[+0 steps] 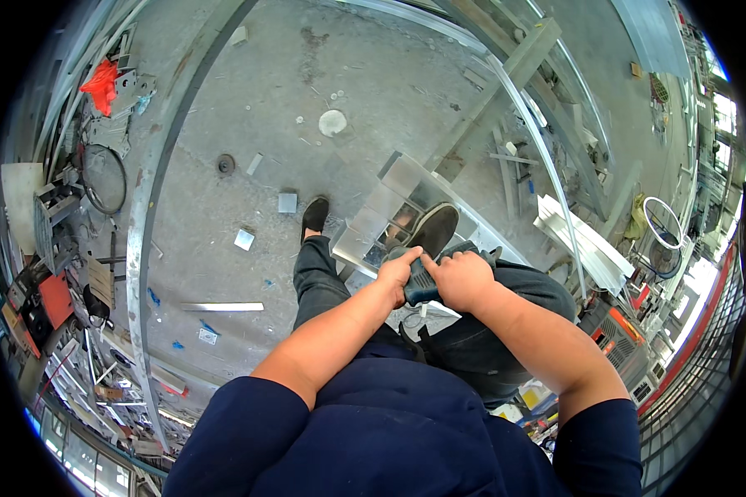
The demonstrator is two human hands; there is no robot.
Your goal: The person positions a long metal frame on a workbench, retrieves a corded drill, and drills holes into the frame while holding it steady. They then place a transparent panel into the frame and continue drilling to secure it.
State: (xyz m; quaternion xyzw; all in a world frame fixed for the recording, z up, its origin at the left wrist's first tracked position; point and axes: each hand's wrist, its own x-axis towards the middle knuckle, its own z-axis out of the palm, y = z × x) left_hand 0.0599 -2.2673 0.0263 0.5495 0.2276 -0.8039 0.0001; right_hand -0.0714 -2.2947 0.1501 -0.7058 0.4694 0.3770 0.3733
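Note:
Both of my hands are closed around a dark teal power tool (421, 286), by its shape an angle grinder, just above my right knee and foot. My left hand (399, 272) grips its left part, with the thumb on top. My right hand (462, 277) wraps the other side, its forefinger reaching toward the left thumb. The tool's working end is hidden. Below it lies a shiny folded sheet-metal piece (361, 228). My right shoe (436, 228) rests on this piece, and my left shoe (314, 214) stands on the concrete beside it.
A long steel beam (141, 240) runs along the left, with scrap and an orange-red cloth (101, 86) beyond. Steel beams (506, 91) and white metal profiles (584, 240) stand to the right. Small metal plates (288, 203) and a flat strip (222, 306) lie on the floor.

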